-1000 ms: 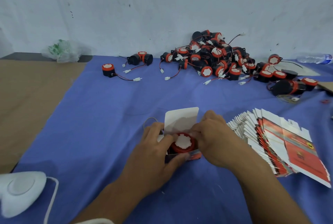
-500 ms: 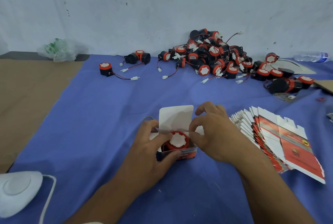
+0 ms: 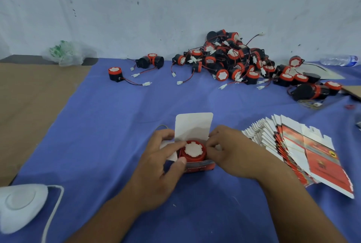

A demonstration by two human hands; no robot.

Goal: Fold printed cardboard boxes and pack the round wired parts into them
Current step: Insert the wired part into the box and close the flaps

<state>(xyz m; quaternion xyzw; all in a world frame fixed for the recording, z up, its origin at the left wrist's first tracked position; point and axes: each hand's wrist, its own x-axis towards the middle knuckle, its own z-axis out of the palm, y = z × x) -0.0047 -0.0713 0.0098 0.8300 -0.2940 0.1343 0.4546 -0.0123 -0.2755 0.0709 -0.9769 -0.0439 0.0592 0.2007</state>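
Two grips: left hand fingers clasp box holding round part; right hand fingers pinch its 3 o'clock edge.

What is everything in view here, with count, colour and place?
Open printed cardboard box: one, red and white, near centre on the cloth, lid flap up.
Round wired part: one, red with white cap, inside that box.
Pile of round wired parts: many, black, red and white, far side by the wall; three more loose to its left.
Flat printed cardboard boxes: fanned stack, red and white, right.
Cloth: one, blue, under everything.
Clear plastic bag: one, green inside, far left.
Plastic water bottle: one, clear, far right.
Round plastic device with cord: one, white, near left.
Left hand: grips the box's left side.
Right hand: pinches at the box's right edge.
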